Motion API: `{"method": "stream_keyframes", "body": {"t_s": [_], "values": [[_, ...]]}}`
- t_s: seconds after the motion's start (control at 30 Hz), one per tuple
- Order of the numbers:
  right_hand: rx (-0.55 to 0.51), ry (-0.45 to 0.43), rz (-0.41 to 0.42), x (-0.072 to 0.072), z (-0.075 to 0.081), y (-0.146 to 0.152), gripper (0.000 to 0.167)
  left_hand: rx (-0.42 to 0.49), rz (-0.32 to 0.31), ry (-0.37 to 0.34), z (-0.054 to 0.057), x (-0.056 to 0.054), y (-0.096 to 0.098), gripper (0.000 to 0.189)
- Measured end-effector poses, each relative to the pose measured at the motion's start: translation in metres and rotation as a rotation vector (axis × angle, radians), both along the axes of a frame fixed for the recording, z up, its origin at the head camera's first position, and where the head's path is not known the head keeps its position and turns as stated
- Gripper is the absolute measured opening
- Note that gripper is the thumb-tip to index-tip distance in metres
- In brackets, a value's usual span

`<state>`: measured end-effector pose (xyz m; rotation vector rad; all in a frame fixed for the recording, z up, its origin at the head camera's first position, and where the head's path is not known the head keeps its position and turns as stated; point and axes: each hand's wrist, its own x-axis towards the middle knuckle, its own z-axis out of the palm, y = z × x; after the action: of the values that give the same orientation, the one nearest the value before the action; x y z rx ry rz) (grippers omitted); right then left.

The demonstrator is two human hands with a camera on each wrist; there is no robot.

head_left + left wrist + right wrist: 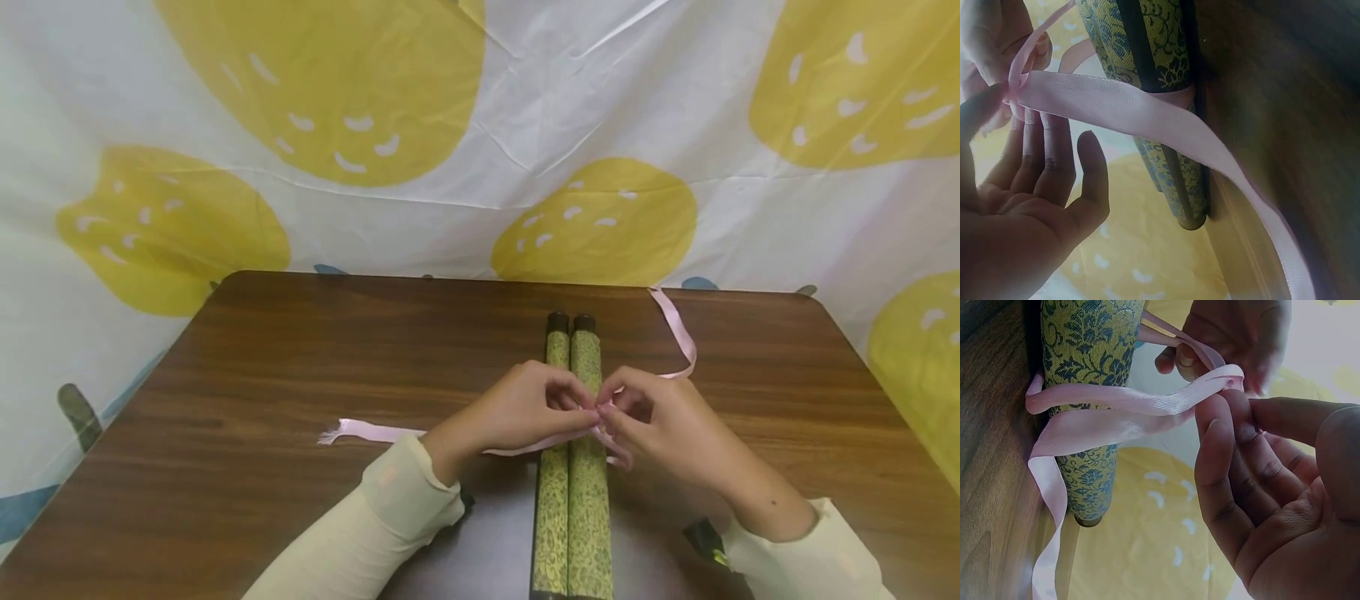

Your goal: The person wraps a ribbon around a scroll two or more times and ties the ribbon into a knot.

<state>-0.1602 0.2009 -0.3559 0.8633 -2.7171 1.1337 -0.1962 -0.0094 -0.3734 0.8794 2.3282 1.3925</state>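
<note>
Cloth (525,108) printed with yellow fruit shapes hangs behind a brown wood-grain bench (300,358). On the bench, right of its middle, two patterned green rolls lie side by side, running from near to far: a left roll (551,533) and a right roll (590,525), with dark caps (557,322) at their far ends.

Pink ribbon (375,431) crosses both rolls around mid-length. One tail runs left over the bench to a frayed end; another curves away on the right to the bench's far edge. From the wrist views, the ribbon also bends down round the sides of the rolls, apparently passing beneath them.

Just above the right roll, the left hand (528,408) pinches the ribbon between thumb and finger, its other fingers loosely extended. From the right, the right hand (667,421) pinches it too, almost touching the left. Between them the strands stand lifted off the rolls.

My reading is that a knot or bow is being formed to bind the rolls; whether anything is fastened at the pinch, the fingers hide. The next move probably calls for one hand to steady the crossing while the other feeds a strand through, then an even pull, so that the ribbon tightens without twisting or dragging the rolls apart.
</note>
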Motion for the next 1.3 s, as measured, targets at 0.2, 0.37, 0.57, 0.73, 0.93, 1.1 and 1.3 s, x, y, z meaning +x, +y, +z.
{"method": "stream_keyframes", "body": {"t_s": [0.2, 0.37, 0.57, 0.73, 0.93, 1.1, 1.3], "values": [[-0.006, -0.008, 0.001, 0.0, 0.0, 0.0, 0.007, -0.009, 0.004, -0.024, -0.001, 0.0, 0.0, 0.008], [0.004, -0.004, 0.027, -0.002, -0.003, 0.001, 0.011, -0.009, 0.011, -0.006, -0.001, 0.0, 0.0, 0.008], [0.016, 0.003, 0.076, -0.004, -0.005, 0.001, 0.018, 0.004, 0.007, 0.001, -0.002, 0.0, -0.001, 0.016], [0.033, 0.041, 0.068, -0.004, -0.007, 0.0, 0.013, 0.003, 0.0, -0.023, -0.004, 0.0, -0.001, 0.019], [0.036, 0.037, 0.061, -0.004, -0.007, 0.002, 0.014, 0.026, -0.017, -0.016, -0.004, 0.0, 0.0, 0.017], [0.027, 0.089, 0.083, -0.005, -0.01, 0.003, 0.015, 0.012, -0.025, -0.012, -0.004, 0.0, 0.0, 0.021], [-0.054, 0.19, 0.018, -0.006, -0.01, 0.002, 0.016, 0.009, -0.021, -0.009, -0.004, 0.0, 0.001, 0.02]]}}
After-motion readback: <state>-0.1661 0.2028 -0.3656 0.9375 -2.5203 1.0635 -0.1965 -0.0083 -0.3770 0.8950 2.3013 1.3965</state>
